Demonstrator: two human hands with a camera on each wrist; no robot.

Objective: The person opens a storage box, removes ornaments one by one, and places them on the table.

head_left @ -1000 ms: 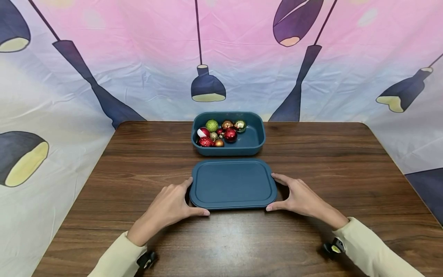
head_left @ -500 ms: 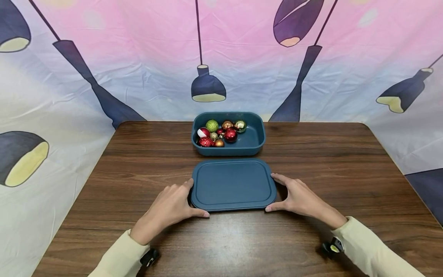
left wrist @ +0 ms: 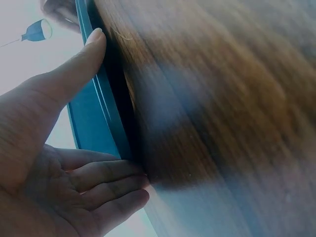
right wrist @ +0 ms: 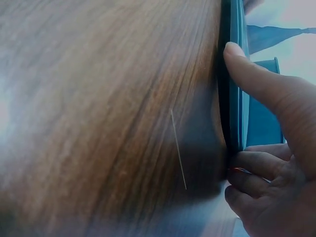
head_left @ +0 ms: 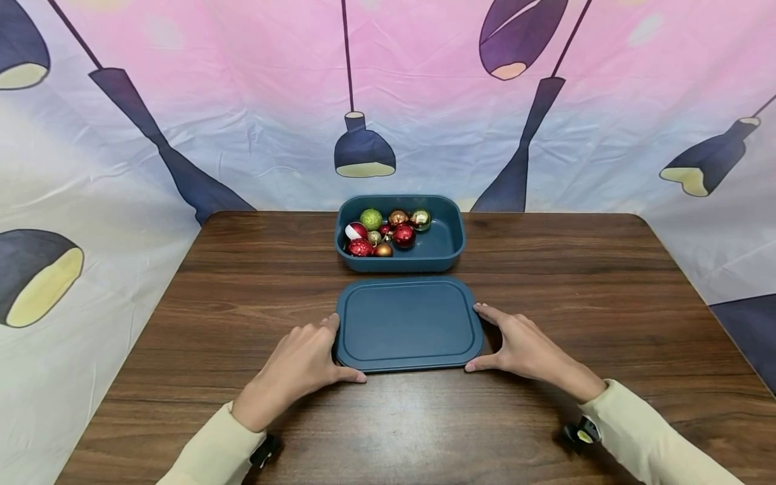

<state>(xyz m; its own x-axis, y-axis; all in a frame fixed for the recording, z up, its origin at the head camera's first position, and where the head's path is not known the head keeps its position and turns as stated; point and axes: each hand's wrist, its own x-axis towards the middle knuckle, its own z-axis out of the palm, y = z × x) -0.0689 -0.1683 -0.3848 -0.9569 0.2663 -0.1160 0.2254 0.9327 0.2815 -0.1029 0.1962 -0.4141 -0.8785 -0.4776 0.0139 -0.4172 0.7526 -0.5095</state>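
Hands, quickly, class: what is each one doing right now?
Left hand: pinches the teal lid at its left edge.
Right hand: pinches the lid's right edge.

Straight ahead of me sits a dark wooden table (head_left: 606,283) with a strong grain, its far corners rounded. Behind and around it hangs a wrinkled fabric backdrop (head_left: 242,81), pink at the top and fading to pale blue and white lower down. Printed across that cloth are dark navy pendant lamps (head_left: 364,151) with cream openings, one hanging dead centre on a thin cord, others slanting in at both sides.
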